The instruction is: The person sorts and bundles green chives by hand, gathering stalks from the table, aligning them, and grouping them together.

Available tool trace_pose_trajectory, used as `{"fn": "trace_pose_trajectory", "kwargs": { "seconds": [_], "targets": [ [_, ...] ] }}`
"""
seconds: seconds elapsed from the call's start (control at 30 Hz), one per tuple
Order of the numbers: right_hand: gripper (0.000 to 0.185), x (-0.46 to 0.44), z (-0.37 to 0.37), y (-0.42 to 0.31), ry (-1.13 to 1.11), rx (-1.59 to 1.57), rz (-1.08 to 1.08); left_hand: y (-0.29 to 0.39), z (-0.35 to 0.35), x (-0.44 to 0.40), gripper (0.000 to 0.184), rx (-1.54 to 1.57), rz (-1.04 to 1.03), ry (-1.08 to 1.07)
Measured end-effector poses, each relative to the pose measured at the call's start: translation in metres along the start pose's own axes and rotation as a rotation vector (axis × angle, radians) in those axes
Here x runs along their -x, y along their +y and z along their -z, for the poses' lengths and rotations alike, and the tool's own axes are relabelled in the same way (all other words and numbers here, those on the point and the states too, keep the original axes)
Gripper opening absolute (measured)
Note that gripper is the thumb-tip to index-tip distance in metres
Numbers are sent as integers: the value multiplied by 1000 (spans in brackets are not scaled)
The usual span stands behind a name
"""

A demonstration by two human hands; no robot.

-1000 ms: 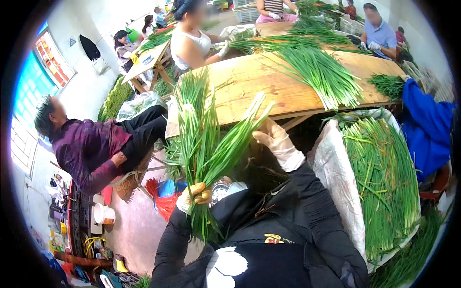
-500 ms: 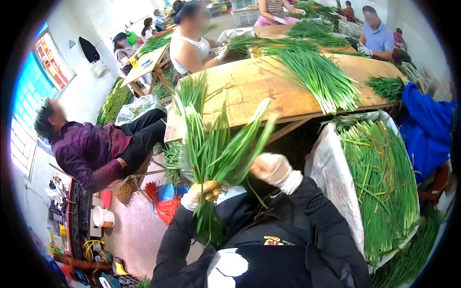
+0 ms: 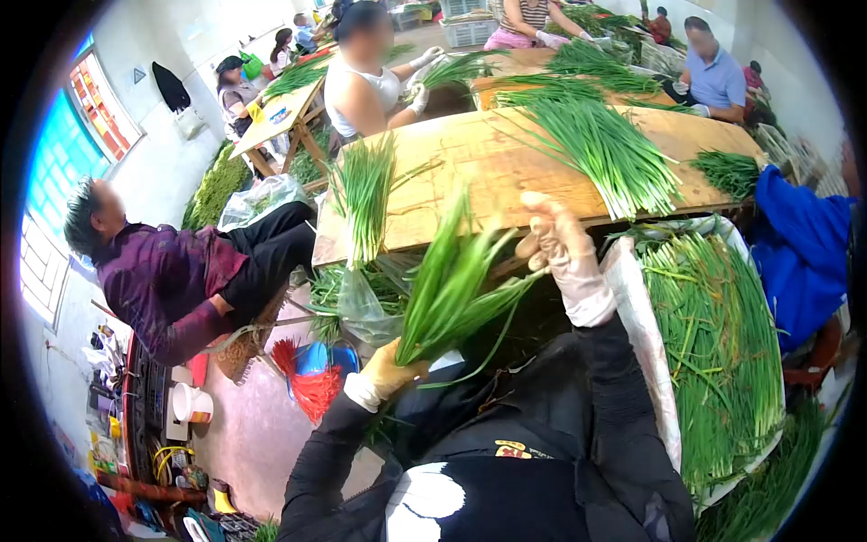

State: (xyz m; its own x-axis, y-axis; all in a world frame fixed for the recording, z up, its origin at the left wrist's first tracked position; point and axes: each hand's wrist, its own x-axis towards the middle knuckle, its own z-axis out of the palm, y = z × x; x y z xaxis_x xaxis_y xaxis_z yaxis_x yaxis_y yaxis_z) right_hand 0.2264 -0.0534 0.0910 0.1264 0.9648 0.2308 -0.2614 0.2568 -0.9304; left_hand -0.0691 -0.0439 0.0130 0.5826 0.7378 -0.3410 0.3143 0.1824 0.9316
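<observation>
My left hand [image 3: 390,369], in a pale glove, is closed round the lower part of a bunch of chives [image 3: 444,303]. The leaves fan up and to the right, their tips slightly blurred. Up to the right of the bunch, my gloved right hand [image 3: 562,246] is raised with its fingers apart and nothing visible in them. Beyond the held bunch, a small pile of chives [image 3: 363,203] lies at the left end of the wooden table [image 3: 470,172]. A bigger pile of chives [image 3: 601,158] lies farther right on that table.
A white sack [image 3: 632,307] full of chives stands at my right, beside a blue cloth [image 3: 799,253]. On the left sits a person in a purple jacket [image 3: 167,280]. Red strips [image 3: 312,388] and a blue dustpan [image 3: 312,359] are on the floor. Several people work behind the table.
The bunch in my left hand has tilted right and moved away from the small pile. My right hand has risen up and to the right, its fingers now spread.
</observation>
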Motion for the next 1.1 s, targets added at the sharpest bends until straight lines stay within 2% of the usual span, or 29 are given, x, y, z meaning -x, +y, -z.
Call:
{"fn": "trace_pose_trajectory", "kwargs": {
  "seconds": [0.03,0.1,0.17,0.2,0.23,0.3,0.37,0.4,0.43,0.47,0.5,0.53,0.57,0.63,0.7,0.73,0.77,0.83,0.87,0.93,0.97,1.07,1.1],
  "targets": [
    [33,0,-2,-4,37,176,-120,3,-2,-1,43,-12,18,71],
    [30,-10,21,42,-123,8,51,-33,8,-24,59,-97,-343,120],
    [22,3,1,28,-41,123,-64,-18,11,-22,62,83,-372,194],
    [23,8,9,23,-228,54,4,-4,12,-11,64,-96,-368,282],
    [24,0,19,43,-435,251,671,2,12,-8,64,69,-371,320],
    [21,29,30,59,-426,-134,163,2,18,-5,60,-9,-451,366],
    [26,53,49,81,-348,-369,-128,0,21,-2,61,-61,-506,391],
    [32,56,62,91,-375,-760,-356,10,18,4,55,-320,-526,398],
    [30,68,64,92,-241,-569,-305,16,14,9,51,-579,-538,394],
    [28,75,67,90,-203,-396,-272,16,10,12,48,-767,-410,465],
    [26,81,69,85,-164,-222,-240,14,8,16,48,-762,-399,451],
    [25,83,74,80,-205,-45,-62,13,8,20,54,-880,-448,494],
    [26,85,75,55,-96,19,-158,14,6,25,61,-996,-496,536],
    [25,86,96,35,125,21,-206,31,-5,41,58,-1003,-550,574],
    [24,86,98,16,81,182,-181,31,-7,49,55,-1047,-570,604],
    [25,85,86,11,48,188,-172,34,-10,50,54,-975,-652,598],
    [28,88,62,4,-7,126,-158,44,-14,56,56,-1070,-540,581],
    [37,85,30,-1,-327,609,12,51,-19,57,56,-1155,-500,608],
    [41,84,20,8,-390,725,77,49,-19,55,56,-1156,-495,614],
    [52,77,7,34,-462,920,228,45,-15,48,57,-1135,-611,633],
    [49,74,4,47,-457,979,291,48,-14,46,57,-1142,-610,644],
    [43,69,7,61,-469,875,195,55,-11,42,57,-1128,-717,618],
    [36,68,7,58,-444,633,0,57,-8,42,57,-1132,-721,622]
  ]
}}
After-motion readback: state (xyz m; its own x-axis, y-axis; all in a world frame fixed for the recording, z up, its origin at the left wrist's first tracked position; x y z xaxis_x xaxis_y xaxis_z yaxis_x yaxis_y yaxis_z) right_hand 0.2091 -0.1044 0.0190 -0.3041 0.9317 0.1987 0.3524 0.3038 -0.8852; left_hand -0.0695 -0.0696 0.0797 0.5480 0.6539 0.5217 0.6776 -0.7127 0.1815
